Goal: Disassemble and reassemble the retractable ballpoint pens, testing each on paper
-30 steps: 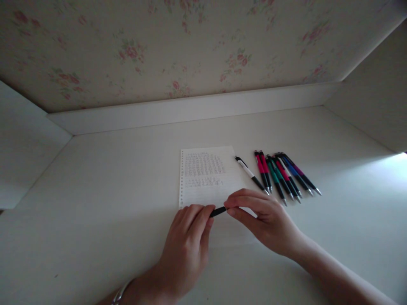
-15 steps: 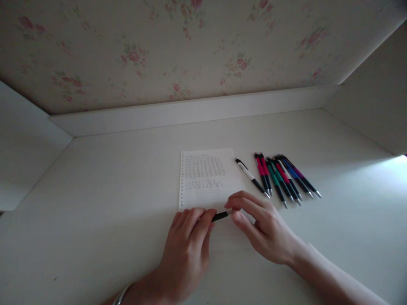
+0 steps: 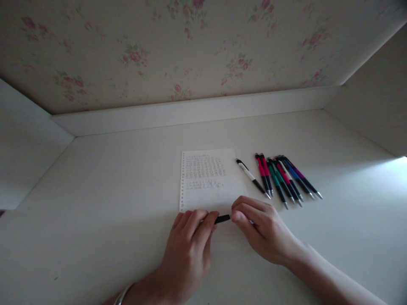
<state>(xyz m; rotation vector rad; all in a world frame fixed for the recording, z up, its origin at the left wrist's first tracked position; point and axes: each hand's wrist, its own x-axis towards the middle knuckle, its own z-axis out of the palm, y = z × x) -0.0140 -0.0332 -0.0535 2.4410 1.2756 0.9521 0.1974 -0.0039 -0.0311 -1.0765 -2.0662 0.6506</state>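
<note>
My left hand (image 3: 189,250) is closed around the barrel of a pen (image 3: 222,219), whose black grip section shows between my two hands. The thumb and fingers of my right hand (image 3: 265,228) are pinched on the pen's tip end, hiding the tip. Both hands are over the lower part of a lined sheet of paper (image 3: 206,197) with handwriting on its upper half and punched holes down its left side. Just right of the sheet's writing, a white and black pen (image 3: 248,171) lies slanted, partly on the paper.
Right of the paper, several pens lie side by side: pink ones (image 3: 263,169), green ones (image 3: 276,180), blue (image 3: 294,173) and purple. The white desk (image 3: 111,182) ends at a low back ledge (image 3: 190,111) beneath floral wallpaper, with side panels left and right.
The fingers of my right hand have closed together on the pen's metal tip, which showed before. My left hand keeps its hold and has shifted very slightly right.
</note>
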